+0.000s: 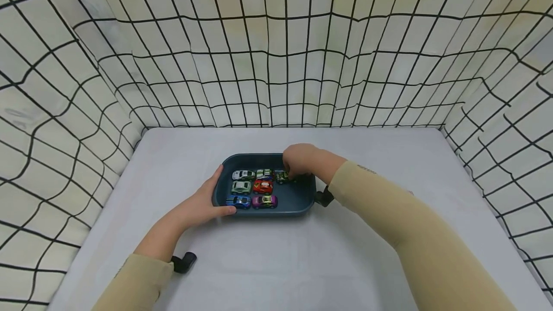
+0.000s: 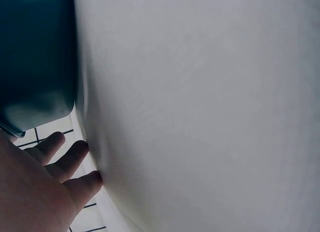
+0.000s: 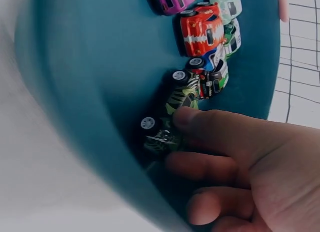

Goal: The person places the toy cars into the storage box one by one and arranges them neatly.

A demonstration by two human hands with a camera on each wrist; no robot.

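Observation:
A dark blue-green tray (image 1: 294, 205) holds several small toy cars. My right hand (image 1: 302, 158) reaches into its right part and pinches a green-and-black patterned toy car (image 3: 182, 100) between thumb and index finger. The car stands on its wheels against the tray floor. My left hand (image 1: 202, 204) spans the tray's left end, thumb on the front rim and index finger at the back-left edge. In the left wrist view, its other fingers (image 2: 70, 159) spread straight beside the tray. To the left are a red toy car (image 1: 262, 186) and a purple toy car (image 1: 265, 201).
Also in the tray are a blue toy car (image 1: 238, 201), a pale green one (image 1: 241, 187), a white one (image 1: 244, 175) and a multicoloured one (image 1: 264, 174). The tray stands on a white table (image 1: 276, 258). Black netting (image 1: 285, 66) over pale walls surrounds the back and sides.

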